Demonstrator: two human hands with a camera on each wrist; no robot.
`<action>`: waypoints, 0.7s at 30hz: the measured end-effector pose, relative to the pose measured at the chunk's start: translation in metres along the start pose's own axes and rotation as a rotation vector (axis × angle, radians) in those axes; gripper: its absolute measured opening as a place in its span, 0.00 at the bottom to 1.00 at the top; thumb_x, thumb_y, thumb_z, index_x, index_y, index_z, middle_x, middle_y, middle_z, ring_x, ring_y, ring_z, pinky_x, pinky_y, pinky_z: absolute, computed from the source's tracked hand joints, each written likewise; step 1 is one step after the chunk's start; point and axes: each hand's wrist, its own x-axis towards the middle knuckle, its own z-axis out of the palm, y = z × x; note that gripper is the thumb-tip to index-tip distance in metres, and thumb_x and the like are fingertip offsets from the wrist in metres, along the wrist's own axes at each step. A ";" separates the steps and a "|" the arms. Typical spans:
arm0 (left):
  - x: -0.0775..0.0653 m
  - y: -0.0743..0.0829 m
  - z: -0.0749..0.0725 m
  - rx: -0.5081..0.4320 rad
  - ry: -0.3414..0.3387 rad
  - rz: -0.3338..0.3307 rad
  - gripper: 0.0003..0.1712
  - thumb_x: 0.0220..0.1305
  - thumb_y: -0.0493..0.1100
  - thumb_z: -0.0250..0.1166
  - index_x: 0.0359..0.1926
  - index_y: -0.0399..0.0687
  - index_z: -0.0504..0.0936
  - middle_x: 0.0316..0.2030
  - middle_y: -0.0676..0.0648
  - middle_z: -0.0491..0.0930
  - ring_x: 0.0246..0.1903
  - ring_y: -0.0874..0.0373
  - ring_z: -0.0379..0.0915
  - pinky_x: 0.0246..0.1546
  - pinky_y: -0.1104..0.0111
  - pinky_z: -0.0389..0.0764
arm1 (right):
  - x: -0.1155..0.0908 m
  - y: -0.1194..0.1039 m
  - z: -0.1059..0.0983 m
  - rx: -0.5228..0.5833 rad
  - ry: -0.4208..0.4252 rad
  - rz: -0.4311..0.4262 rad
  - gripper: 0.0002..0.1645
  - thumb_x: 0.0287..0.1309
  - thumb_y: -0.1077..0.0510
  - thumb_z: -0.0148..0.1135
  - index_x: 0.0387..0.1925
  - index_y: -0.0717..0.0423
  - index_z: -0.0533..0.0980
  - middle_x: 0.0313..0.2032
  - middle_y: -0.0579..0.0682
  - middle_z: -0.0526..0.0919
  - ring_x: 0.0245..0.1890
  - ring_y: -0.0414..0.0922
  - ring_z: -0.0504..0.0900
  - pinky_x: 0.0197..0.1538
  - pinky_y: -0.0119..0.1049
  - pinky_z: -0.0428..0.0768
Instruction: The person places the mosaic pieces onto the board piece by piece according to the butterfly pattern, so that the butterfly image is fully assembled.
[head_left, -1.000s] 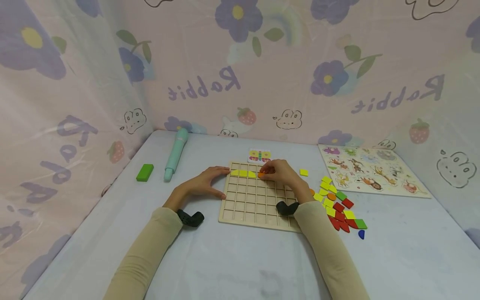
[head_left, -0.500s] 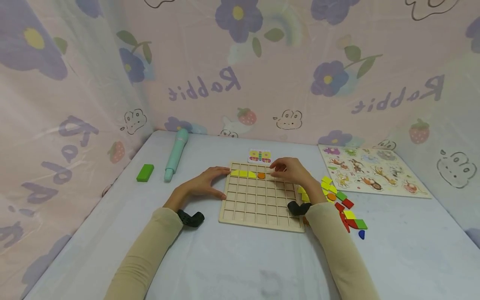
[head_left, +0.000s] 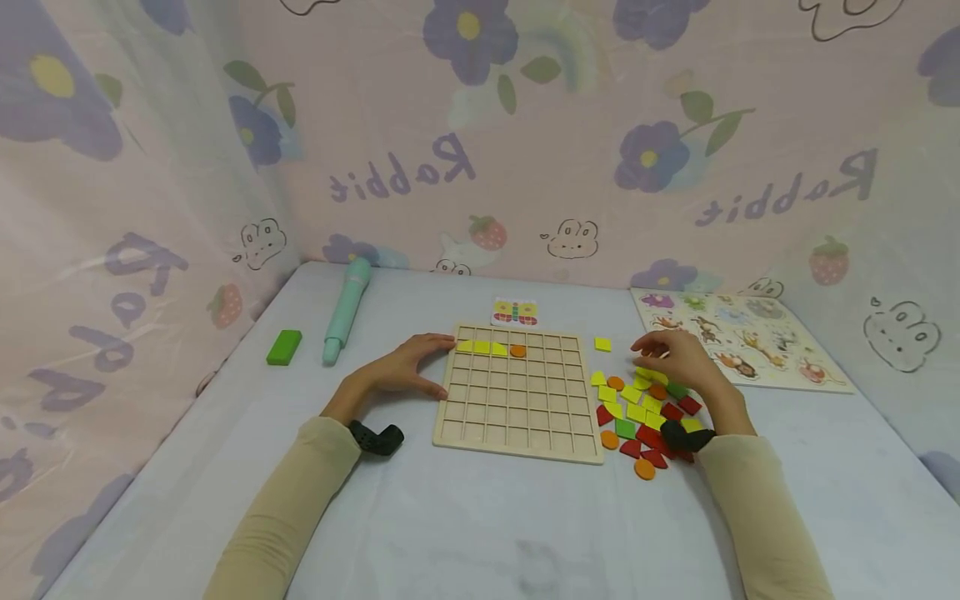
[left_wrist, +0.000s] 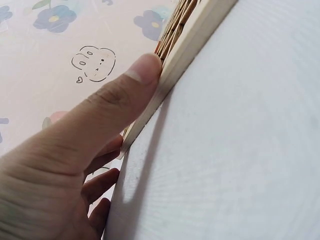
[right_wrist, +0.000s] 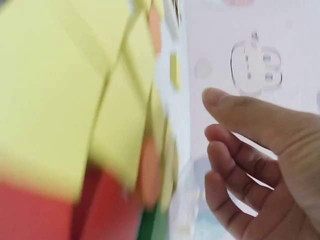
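High forward-down head view (board (head_left: pixel 517 406) common with left wrist), both wrist views close

At lower left and lower right of the head view, long plain beige sleeves (head_left: pixel 292 492) end beside curved black wrist-worn pieces (head_left: pixel 377 438) with rounded ends.

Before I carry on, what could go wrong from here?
The loose pieces lie crowded together, so the right hand might nudge neighbours or take the wrong one. The left hand touches the edge of the grid board; a push there could shift it.
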 end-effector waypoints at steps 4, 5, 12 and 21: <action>-0.001 0.002 -0.001 -0.008 0.000 0.001 0.51 0.46 0.55 0.73 0.68 0.45 0.60 0.69 0.45 0.54 0.69 0.47 0.44 0.67 0.50 0.50 | -0.010 0.015 -0.005 -0.009 -0.033 0.086 0.19 0.52 0.53 0.68 0.42 0.62 0.79 0.31 0.51 0.78 0.32 0.47 0.74 0.36 0.36 0.74; -0.002 0.002 -0.001 -0.011 0.000 0.000 0.51 0.46 0.55 0.73 0.68 0.45 0.60 0.69 0.45 0.54 0.69 0.47 0.44 0.67 0.50 0.49 | -0.012 0.017 -0.006 -0.013 -0.043 0.099 0.20 0.52 0.52 0.68 0.42 0.62 0.79 0.31 0.50 0.78 0.31 0.46 0.73 0.35 0.35 0.73; -0.001 0.002 0.001 -0.003 -0.002 -0.018 0.51 0.47 0.55 0.73 0.69 0.46 0.60 0.69 0.45 0.54 0.69 0.48 0.44 0.67 0.50 0.49 | -0.018 0.024 -0.008 -0.051 -0.065 0.121 0.23 0.49 0.48 0.70 0.40 0.61 0.80 0.29 0.49 0.78 0.29 0.45 0.72 0.34 0.35 0.72; 0.000 0.000 0.001 0.002 -0.002 -0.023 0.51 0.47 0.56 0.73 0.69 0.47 0.60 0.70 0.46 0.54 0.70 0.48 0.43 0.67 0.50 0.49 | -0.016 0.024 -0.006 -0.059 -0.082 0.112 0.23 0.50 0.49 0.69 0.41 0.63 0.80 0.31 0.49 0.81 0.31 0.44 0.75 0.36 0.36 0.74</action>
